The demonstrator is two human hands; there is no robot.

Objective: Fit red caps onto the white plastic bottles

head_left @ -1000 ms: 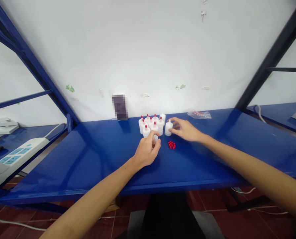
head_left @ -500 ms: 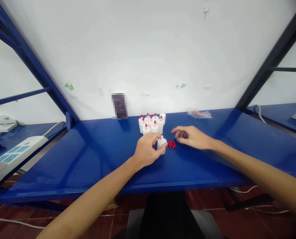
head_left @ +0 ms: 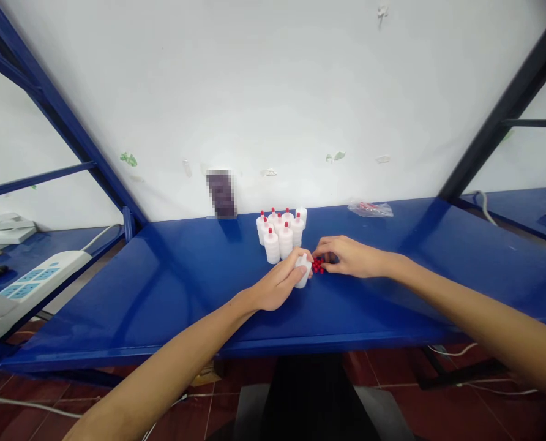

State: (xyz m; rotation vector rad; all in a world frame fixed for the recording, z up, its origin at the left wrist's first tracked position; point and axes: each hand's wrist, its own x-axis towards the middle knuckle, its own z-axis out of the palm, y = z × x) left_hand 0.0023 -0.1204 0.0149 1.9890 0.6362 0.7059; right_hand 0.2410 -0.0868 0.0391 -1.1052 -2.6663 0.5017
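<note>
My left hand (head_left: 277, 285) is wrapped round a small white plastic bottle (head_left: 303, 271) that stands uncapped on the blue table (head_left: 172, 288). Just to its right lies a small heap of red caps (head_left: 317, 265). My right hand (head_left: 349, 256) rests over that heap, its fingertips pinched down among the caps; whether a cap is between them is hidden. Behind, a cluster of several white bottles with red caps (head_left: 280, 231) stands close together.
A clear plastic bag (head_left: 370, 209) with red bits lies at the back right. A blurred dark card (head_left: 221, 195) leans on the white wall. A white power strip (head_left: 20, 288) sits on the left shelf. Blue and black frame bars slant at both sides.
My left hand took the uncapped bottle and drew it nearer, beside the red caps. My right hand let that bottle go and came down onto the heap of caps.
</note>
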